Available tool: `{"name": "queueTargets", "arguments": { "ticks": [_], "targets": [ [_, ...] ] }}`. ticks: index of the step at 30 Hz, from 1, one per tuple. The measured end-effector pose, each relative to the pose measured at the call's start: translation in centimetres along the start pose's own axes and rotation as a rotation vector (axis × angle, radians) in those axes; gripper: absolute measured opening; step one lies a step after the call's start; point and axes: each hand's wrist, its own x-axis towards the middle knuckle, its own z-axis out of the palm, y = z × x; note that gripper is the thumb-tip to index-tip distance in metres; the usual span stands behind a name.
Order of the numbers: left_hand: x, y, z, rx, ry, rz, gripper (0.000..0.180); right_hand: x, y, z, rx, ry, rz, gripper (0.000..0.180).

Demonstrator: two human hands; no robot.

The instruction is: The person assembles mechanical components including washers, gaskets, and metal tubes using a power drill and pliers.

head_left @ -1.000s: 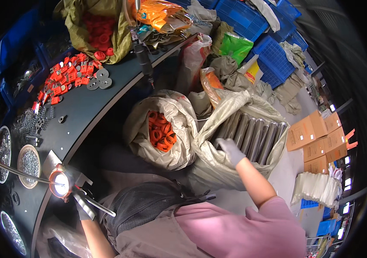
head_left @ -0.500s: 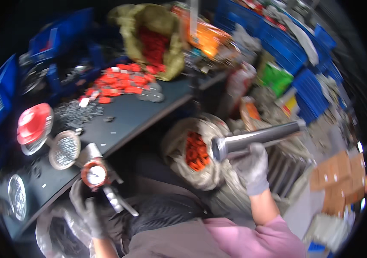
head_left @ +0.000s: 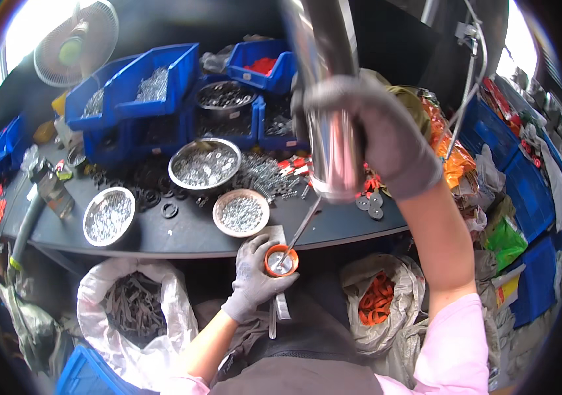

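My right hand (head_left: 386, 135), in a grey work glove, is raised high and wrapped round a shiny metal tube (head_left: 337, 161). The tube hangs nearly upright, its upper part running out at the top of the view. My gloved left hand (head_left: 251, 280), in front of the table edge, grips a metal handle piece with an orange ring (head_left: 270, 266). Metal lever arms (head_left: 281, 307) stick out below that hand. Between ring and tube slants a thin metal rod (head_left: 305, 226); its upper end meets the tube's lower end, and how far it goes in is hidden.
Bowls of small metal parts (head_left: 205, 164) stand on the dark table (head_left: 162, 238), with blue bins (head_left: 153, 85) behind. Below are a sack of orange rings (head_left: 376, 299) and a white sack of metal pieces (head_left: 136, 309). Blue crates (head_left: 521, 191) stack at right.
My right hand has lifted the tube up over the table and turned it from level to upright. My left hand has brought the ringed piece beneath it. The view has swung left.
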Motion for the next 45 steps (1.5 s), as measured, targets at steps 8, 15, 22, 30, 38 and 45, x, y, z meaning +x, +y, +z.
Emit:
{"name": "queueTargets", "arguments": {
  "ticks": [8, 15, 22, 30, 38, 45],
  "targets": [
    [1.6, -1.6, 0.6, -0.151, -0.015, 0.041, 0.071, -7.8, 10.0, 9.1, 0.297, 0.4, 0.385, 0.024],
    [2.2, 4.3, -3.1, -0.883, -0.377, -0.378, 0.08, -9.7, 7.0, 8.8, 0.612, 0.456, 0.361, 0.055],
    [2.5, 9.8, -6.0, -1.163, -0.77, -0.383, 0.062, -11.4, 6.1, 7.0, 0.891, 0.032, -0.078, 0.049],
    [1.7, 6.7, -4.3, -0.201, 0.025, -0.067, 0.068, -12.3, 6.9, 10.1, 0.82, 0.732, 0.221, 0.03],
    [1.0, 2.5, -5.1, 0.418, -0.018, 0.329, 0.067, -25.8, 13.5, 8.2, -0.536, 0.508, 0.337, 0.023],
    [-2.4, -0.2, -6.9, 0.428, -0.057, 0.136, 0.066, -52.0, 32.1, 4.4, -0.741, 1.215, 1.7, 0.04]
  ]
}}
